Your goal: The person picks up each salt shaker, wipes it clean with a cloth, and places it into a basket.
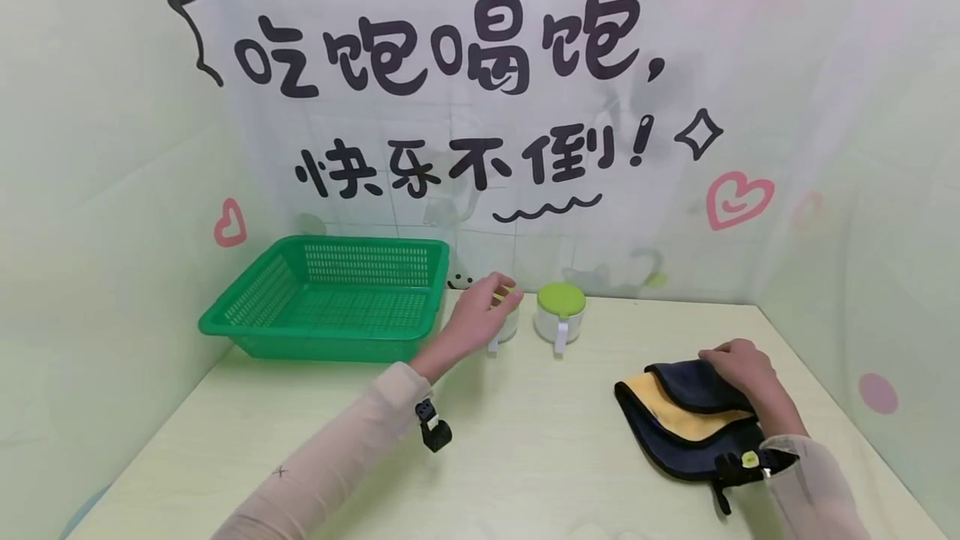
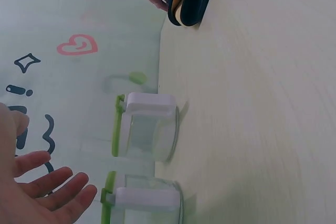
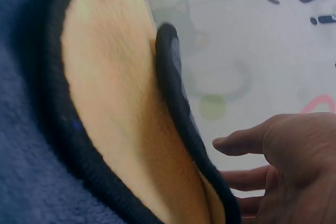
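Note:
My left hand (image 1: pixel 483 307) hovers at the lid of the left seasoning jar (image 1: pixel 507 325), partly covering it in the head view. The left wrist view shows that hand's fingers (image 2: pixel 55 195) spread and relaxed, apart from the green lids. A second clear jar (image 1: pixel 560 325) with a green lid and white handle stands just to its right. On the right, a folded cloth (image 1: pixel 686 415), dark blue and yellow with black edging, lies on the table. My right hand (image 1: pixel 742 365) is at its far right edge, thumb straight and fingers loosely extended, partly behind the fold in the right wrist view.
A green perforated plastic basket (image 1: pixel 330 348) stands at the back left of the pale wooden table (image 1: pixel 487 473). A printed curtain (image 1: pixel 480 215) with dark lettering hangs behind the jars and along both sides. Each wrist wears a small black camera.

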{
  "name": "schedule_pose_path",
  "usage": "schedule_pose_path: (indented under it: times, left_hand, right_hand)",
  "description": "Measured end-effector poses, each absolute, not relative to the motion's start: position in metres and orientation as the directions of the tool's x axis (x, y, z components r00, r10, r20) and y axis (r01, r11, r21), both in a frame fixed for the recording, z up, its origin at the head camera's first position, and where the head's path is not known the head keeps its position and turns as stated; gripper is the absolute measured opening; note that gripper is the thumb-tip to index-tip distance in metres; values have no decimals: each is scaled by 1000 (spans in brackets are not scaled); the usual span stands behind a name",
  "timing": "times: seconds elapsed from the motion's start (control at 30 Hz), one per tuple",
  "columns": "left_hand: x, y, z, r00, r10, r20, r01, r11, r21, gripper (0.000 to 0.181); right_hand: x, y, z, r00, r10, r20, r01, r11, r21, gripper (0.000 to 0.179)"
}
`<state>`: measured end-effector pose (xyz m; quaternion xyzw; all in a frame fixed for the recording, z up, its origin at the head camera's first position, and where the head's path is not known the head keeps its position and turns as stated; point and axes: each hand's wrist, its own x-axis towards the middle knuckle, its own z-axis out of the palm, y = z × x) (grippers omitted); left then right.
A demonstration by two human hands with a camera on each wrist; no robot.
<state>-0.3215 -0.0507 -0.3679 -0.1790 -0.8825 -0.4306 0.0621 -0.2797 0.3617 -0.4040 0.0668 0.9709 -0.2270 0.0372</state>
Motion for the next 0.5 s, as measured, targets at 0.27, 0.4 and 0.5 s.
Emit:
schedule_pose_path:
  times: [0.27, 0.4, 0.5]
  left_hand:
    - [-322, -36, -383, -955, 221, 199, 285, 481, 829, 38]
    - [-322, -29, -390, -961, 208, 182, 261, 465, 846, 37]
    - [-319, -24, -393, -957, 218, 190, 275, 482, 832, 36]
  right_hand:
    - [-278, 369, -411, -975, 190, -112, 221, 837, -501, 70]
    - [-278, 369, -411, -967, 210, -145, 255, 821, -510, 78]
    - [-278, 368, -413, -969, 187, -162, 245, 819, -519, 76]
